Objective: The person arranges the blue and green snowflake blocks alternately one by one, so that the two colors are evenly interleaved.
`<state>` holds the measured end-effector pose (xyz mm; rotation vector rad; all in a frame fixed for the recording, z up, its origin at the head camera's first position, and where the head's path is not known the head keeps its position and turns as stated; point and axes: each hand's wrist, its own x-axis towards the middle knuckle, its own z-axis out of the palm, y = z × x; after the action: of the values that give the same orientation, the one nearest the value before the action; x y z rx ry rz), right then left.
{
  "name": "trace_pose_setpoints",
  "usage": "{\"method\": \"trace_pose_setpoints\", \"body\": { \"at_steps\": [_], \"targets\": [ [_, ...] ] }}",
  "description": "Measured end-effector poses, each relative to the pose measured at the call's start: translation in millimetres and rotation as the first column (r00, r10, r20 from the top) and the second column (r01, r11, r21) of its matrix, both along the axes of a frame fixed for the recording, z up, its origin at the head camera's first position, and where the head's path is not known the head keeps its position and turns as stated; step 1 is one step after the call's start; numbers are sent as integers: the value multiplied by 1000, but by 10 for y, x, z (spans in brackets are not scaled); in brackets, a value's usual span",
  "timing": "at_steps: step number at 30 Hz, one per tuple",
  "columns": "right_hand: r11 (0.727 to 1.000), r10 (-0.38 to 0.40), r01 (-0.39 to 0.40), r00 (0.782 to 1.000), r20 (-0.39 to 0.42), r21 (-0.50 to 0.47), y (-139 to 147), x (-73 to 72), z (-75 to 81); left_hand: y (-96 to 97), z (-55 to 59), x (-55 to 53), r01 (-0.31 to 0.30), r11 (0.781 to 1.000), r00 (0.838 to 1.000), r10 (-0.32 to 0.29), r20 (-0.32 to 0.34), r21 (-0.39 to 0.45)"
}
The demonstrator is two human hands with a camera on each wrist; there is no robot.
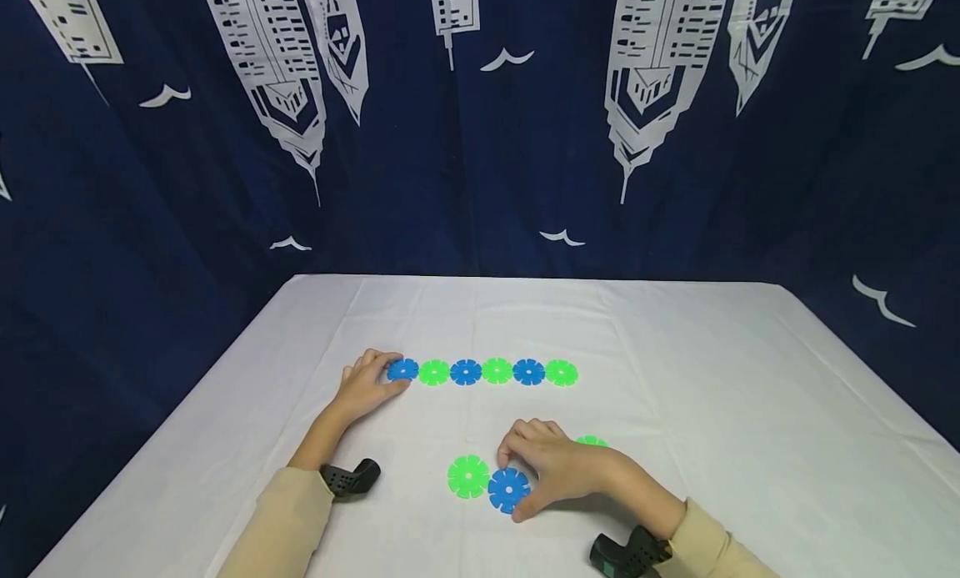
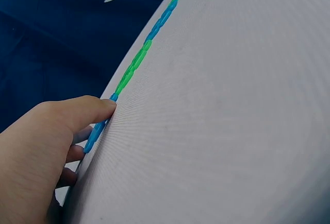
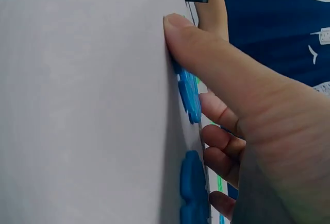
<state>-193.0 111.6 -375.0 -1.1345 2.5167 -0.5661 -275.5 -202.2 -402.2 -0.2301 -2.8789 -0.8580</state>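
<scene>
Six notched plastic discs, alternating blue and green, lie side by side in a row across the table. My left hand (image 1: 367, 386) pinches the leftmost blue disc (image 1: 403, 370) between thumb and fingers; a green disc (image 1: 434, 373) sits against it. Nearer the front, my right hand (image 1: 558, 461) holds another blue disc (image 1: 509, 490) by its edges, flat on the cloth. Just left of that disc lies a green disc (image 1: 468, 476). From the right wrist, a further blue disc (image 3: 193, 190) shows under the palm, which hides it in the head view.
Behind the right hand, part of a green disc (image 1: 592, 440) peeks out. The row ends at a green disc (image 1: 562, 373) on the right. White cloth covers the table (image 1: 750, 411), and a dark blue printed curtain (image 1: 465, 161) hangs beyond its far edge.
</scene>
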Motion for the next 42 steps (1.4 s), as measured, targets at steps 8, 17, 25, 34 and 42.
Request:
{"method": "trace_pose_setpoints", "body": {
  "at_steps": [8,17,25,34,42],
  "targets": [
    [997,26,-23,999,37,-70,-13,-11,-18,-6,2,-11,1,1000,1000,-1,-3,8],
    [992,41,-31,995,86,-119,-68,6,22,-31,-13,4,-7,1000,1000,7,5,1],
    [952,193,-116,946,261,-283,-51,-54,25,-13,-21,1,-4,1000,1000,3,11,23],
    [962,92,-4,946,312,-272,1,-72,107,-16,-45,16,-5,1000,1000,5,14,19],
    [964,15,57,964,267,-259,110,-171,192,-17,-37,-5,-2,1000,1000,2,-1,10]
  ]
}}
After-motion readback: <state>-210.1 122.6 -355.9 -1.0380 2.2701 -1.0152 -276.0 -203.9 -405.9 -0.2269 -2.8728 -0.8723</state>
